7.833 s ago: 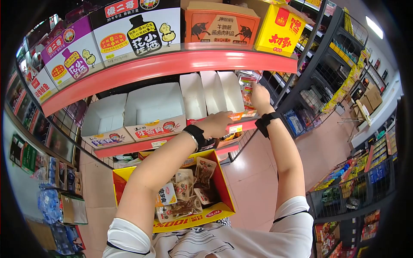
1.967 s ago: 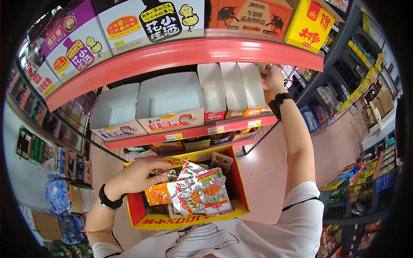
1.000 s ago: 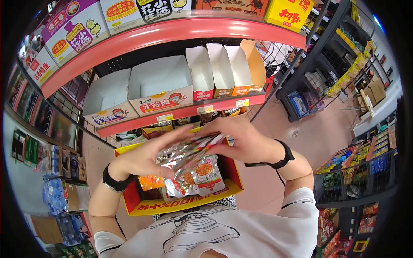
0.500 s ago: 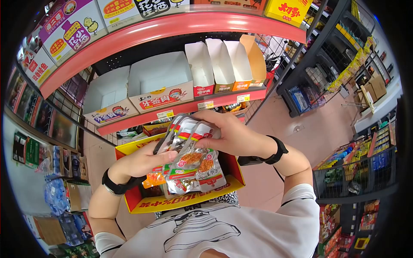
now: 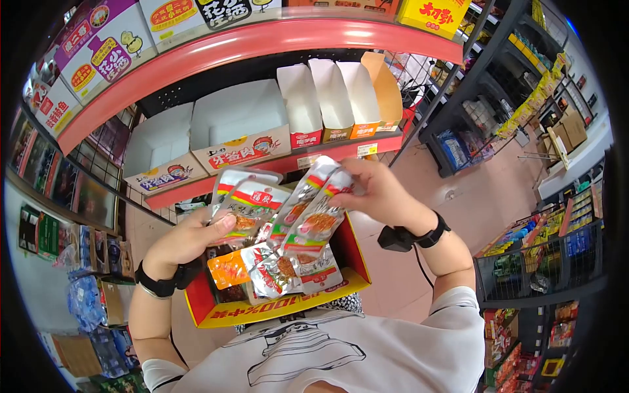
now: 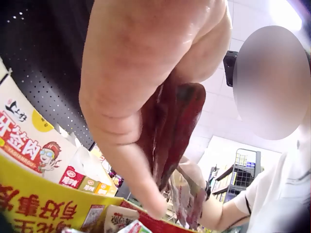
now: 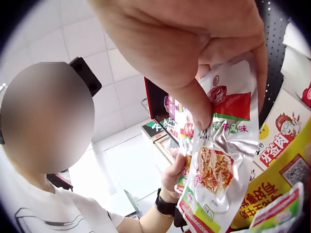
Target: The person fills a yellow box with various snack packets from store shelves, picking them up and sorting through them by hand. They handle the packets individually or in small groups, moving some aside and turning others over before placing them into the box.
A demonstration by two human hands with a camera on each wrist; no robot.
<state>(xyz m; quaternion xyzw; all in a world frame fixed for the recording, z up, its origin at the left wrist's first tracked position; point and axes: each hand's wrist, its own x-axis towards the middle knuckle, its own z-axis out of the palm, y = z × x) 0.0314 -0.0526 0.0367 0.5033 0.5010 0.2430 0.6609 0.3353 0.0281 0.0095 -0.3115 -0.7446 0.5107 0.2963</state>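
Note:
My left hand [image 5: 187, 239] holds several silver snack pouches [image 5: 246, 196] with red bands, the thumb lying over their front. To its right, my right hand [image 5: 383, 190] pinches more pouches [image 5: 321, 219] by their upper end. In the right wrist view, the front pouch [image 7: 214, 177] shows a picture of shredded food between thumb and fingers. Dark red pouch backs [image 6: 177, 126] show behind the left fingers in the left wrist view. Below both hands is an open yellow box [image 5: 275, 313] with a red inside, holding more silver pouches [image 5: 278, 275] and an orange pouch [image 5: 227, 267].
Ahead, a red-edged shelf [image 5: 314, 156] bears open white cartons [image 5: 242, 114], narrow cartons [image 5: 301, 105] and an orange-brown one [image 5: 382, 85]. Above it runs another red shelf edge [image 5: 262, 47] with printed boxes. A dark rack [image 5: 458, 141] stands to the right on the tiled floor.
The right hand came from the shelf's right end to above the yellow box. Both hands gripped one stack of pouches; now it is parted, the right hand's share moved right.

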